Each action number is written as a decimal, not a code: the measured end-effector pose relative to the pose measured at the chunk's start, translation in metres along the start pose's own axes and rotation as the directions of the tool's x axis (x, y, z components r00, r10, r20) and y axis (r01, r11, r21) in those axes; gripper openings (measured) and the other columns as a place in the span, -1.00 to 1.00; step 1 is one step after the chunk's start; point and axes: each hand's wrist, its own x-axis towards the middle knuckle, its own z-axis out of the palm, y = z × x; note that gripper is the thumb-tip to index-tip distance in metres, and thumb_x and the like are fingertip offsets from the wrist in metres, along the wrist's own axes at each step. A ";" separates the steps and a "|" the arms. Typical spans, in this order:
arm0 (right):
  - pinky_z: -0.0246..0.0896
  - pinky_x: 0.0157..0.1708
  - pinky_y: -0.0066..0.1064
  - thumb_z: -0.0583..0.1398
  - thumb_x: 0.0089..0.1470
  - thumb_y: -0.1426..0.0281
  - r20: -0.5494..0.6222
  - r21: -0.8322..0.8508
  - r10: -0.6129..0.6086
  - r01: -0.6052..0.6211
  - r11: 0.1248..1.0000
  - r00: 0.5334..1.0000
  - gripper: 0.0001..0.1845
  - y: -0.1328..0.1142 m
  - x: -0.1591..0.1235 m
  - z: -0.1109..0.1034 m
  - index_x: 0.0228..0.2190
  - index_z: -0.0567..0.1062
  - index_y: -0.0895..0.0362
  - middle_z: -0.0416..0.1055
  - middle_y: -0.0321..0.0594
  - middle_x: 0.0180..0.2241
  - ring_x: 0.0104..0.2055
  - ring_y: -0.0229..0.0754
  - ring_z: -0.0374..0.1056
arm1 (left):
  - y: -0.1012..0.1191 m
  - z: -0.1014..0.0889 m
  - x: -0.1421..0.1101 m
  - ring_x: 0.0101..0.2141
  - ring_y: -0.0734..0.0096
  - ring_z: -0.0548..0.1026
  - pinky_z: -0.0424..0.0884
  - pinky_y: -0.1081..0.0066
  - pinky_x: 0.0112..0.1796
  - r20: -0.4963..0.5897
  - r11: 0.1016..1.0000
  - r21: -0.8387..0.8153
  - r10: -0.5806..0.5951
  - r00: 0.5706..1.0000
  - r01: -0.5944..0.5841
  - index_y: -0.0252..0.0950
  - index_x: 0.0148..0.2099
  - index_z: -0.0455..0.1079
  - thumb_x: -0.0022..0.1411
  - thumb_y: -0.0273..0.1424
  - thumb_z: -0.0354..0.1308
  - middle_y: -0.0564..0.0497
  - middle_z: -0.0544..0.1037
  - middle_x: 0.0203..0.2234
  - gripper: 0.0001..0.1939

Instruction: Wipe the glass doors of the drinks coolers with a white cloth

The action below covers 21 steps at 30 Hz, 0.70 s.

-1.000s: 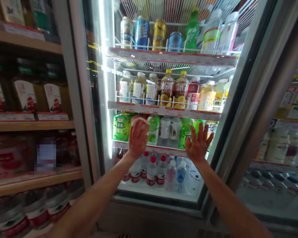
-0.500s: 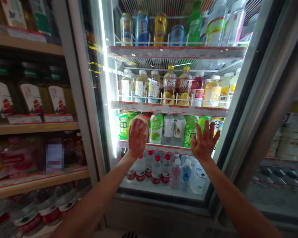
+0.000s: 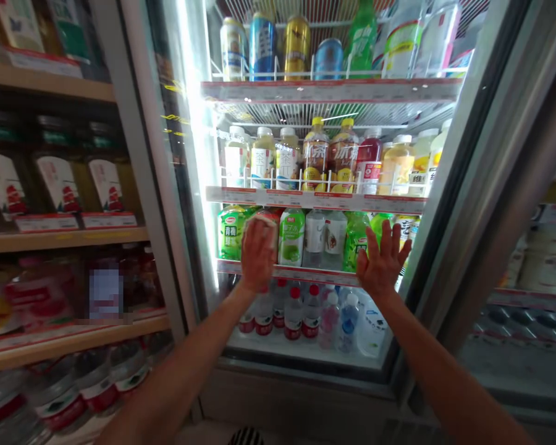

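Observation:
My left hand (image 3: 258, 253) lies against the glass door (image 3: 296, 361) of a lit drinks cooler, its fingers close together. Beneath it is a pale cloth (image 3: 265, 220), of which only a thin edge shows past the fingertips. Further right, my right hand (image 3: 380, 262) rests on the same glass with fingers spread and nothing in it. Behind the glass, between the hands, stand a green carton-like bottle (image 3: 291, 238) and two clear bottles with white labels (image 3: 335, 235). A green bottle (image 3: 230, 235) is left of my left hand.
Cooler shelves hold cans (image 3: 296, 49), tea bottles (image 3: 315, 157) and red-capped water bottles (image 3: 293, 315). A metal door frame (image 3: 472, 241) runs along the right. Wooden shelves (image 3: 65, 241) with bottles stand on the left. Something striped (image 3: 245, 436) shows at the bottom edge.
The view has shifted a little, so the shelves sit slightly differently in the picture. My left hand moves slightly with the cloth; my right hand stays spread at about the same place on the glass.

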 end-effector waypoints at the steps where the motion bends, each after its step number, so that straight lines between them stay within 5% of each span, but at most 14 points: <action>1: -0.34 0.18 0.07 0.03 0.07 0.32 0.000 0.000 -0.006 0.006 1.000 1.000 -0.43 0.001 0.000 0.000 0.14 0.12 0.05 -0.09 -0.07 0.25 0.29 0.02 -0.24 | 0.013 0.004 -0.003 0.21 0.27 0.01 0.14 0.18 0.13 0.064 0.990 -0.041 0.139 0.988 -0.136 -0.20 0.18 0.09 0.24 -0.40 -0.09 -0.04 0.16 0.18 -0.55; 3: -0.35 0.19 0.06 0.03 0.07 0.32 0.005 0.002 -0.012 0.012 1.000 1.000 -0.43 0.002 -0.001 -0.001 0.14 0.12 0.04 -0.10 -0.09 0.25 0.30 0.02 -0.24 | 0.021 0.006 -0.007 0.21 0.28 0.02 0.12 0.20 0.14 0.143 0.943 -0.097 0.329 0.933 -0.318 -0.19 0.17 0.12 0.22 -0.44 -0.06 -0.04 0.23 0.14 -0.55; 4: -0.35 0.19 0.05 0.03 0.07 0.33 0.010 0.003 -0.013 0.013 1.000 1.000 -0.43 0.002 -0.001 -0.002 0.14 0.13 0.04 -0.10 -0.10 0.25 0.30 0.01 -0.25 | 0.014 0.004 -0.008 0.21 0.29 0.02 0.10 0.20 0.15 0.148 0.944 -0.090 0.329 0.933 -0.318 -0.19 0.18 0.11 0.22 -0.44 -0.05 -0.05 0.23 0.14 -0.54; 7: -0.35 0.19 0.05 0.03 0.06 0.34 0.010 0.004 -0.011 0.011 1.000 1.000 -0.43 0.001 -0.001 -0.001 0.14 0.13 0.04 -0.11 -0.11 0.26 0.30 0.01 -0.26 | -0.032 -0.011 -0.001 0.23 0.29 -0.04 0.00 0.16 0.17 -0.008 0.999 0.029 -0.016 1.000 0.017 -0.29 0.25 -0.06 0.27 -0.41 -0.12 -0.14 0.09 0.20 -0.49; 10: -0.36 0.19 0.06 0.03 0.06 0.35 -0.009 -0.001 -0.006 0.006 1.000 1.000 -0.43 0.000 -0.001 0.000 0.13 0.13 0.07 -0.11 -0.10 0.26 0.30 0.01 -0.27 | -0.058 -0.018 0.010 0.25 0.18 -0.26 -0.16 -0.03 0.18 -0.167 0.968 0.056 -0.234 0.958 0.246 -0.48 0.28 -0.28 0.30 -0.47 -0.24 -0.31 -0.17 0.25 -0.45; 12: -0.36 0.19 0.07 0.03 0.06 0.35 -0.019 0.004 -0.005 0.005 1.000 1.000 -0.43 0.000 -0.001 0.001 0.13 0.13 0.06 -0.11 -0.10 0.26 0.30 0.01 -0.27 | -0.044 -0.013 0.012 0.25 0.19 -0.22 -0.10 0.01 0.18 -0.120 0.982 0.046 -0.177 0.977 0.183 -0.41 0.27 -0.18 0.29 -0.46 -0.20 -0.23 -0.13 0.25 -0.47; 14: -0.36 0.19 0.07 0.04 0.07 0.34 -0.020 0.012 -0.010 0.010 1.000 1.000 -0.43 0.001 -0.001 0.001 0.13 0.13 0.06 -0.11 -0.10 0.25 0.30 0.01 -0.26 | -0.017 -0.004 0.009 0.24 0.23 -0.10 0.04 0.12 0.17 0.009 1.000 0.005 0.017 1.000 -0.017 -0.27 0.24 -0.03 0.26 -0.45 -0.12 -0.10 0.03 0.23 -0.50; 16: -0.35 0.19 0.06 0.04 0.06 0.33 -0.020 0.017 -0.018 0.018 1.000 1.000 -0.43 0.003 -0.001 0.001 0.13 0.14 0.05 -0.10 -0.09 0.25 0.30 0.01 -0.24 | 0.003 0.002 0.005 0.22 0.27 -0.02 0.11 0.16 0.15 0.127 0.952 -0.078 0.305 0.944 -0.297 -0.21 0.21 0.04 0.23 -0.47 -0.08 -0.04 0.16 0.18 -0.51; 18: -0.33 0.19 0.06 0.05 0.06 0.33 -0.018 0.020 -0.021 0.022 1.000 1.000 -0.43 0.003 -0.002 0.001 0.13 0.14 0.03 -0.08 -0.10 0.25 0.29 0.01 -0.23 | 0.002 0.001 0.006 0.21 0.29 0.01 0.10 0.18 0.16 0.176 0.884 -0.127 0.466 0.867 -0.450 -0.20 0.20 0.06 0.22 -0.49 -0.07 -0.03 0.22 0.15 -0.51; 19: -0.33 0.19 0.06 0.05 0.06 0.33 -0.018 0.020 -0.020 0.020 1.000 1.000 -0.43 0.003 -0.001 0.000 0.13 0.14 0.03 -0.08 -0.10 0.25 0.29 0.01 -0.22 | -0.006 -0.001 0.009 0.21 0.30 0.03 0.10 0.20 0.16 0.156 0.899 -0.109 0.437 0.886 -0.424 -0.20 0.20 0.07 0.23 -0.48 -0.07 -0.03 0.22 0.15 -0.51; 21: -0.32 0.19 0.07 0.04 0.06 0.34 -0.020 0.017 -0.013 0.014 1.000 1.000 -0.43 0.003 -0.001 0.001 0.14 0.13 0.02 -0.08 -0.10 0.25 0.29 0.02 -0.21 | -0.031 -0.007 0.022 0.22 0.26 -0.01 0.06 0.15 0.17 0.025 0.981 -0.031 0.195 0.981 -0.194 -0.29 0.23 0.01 0.27 -0.43 -0.11 -0.10 0.10 0.20 -0.52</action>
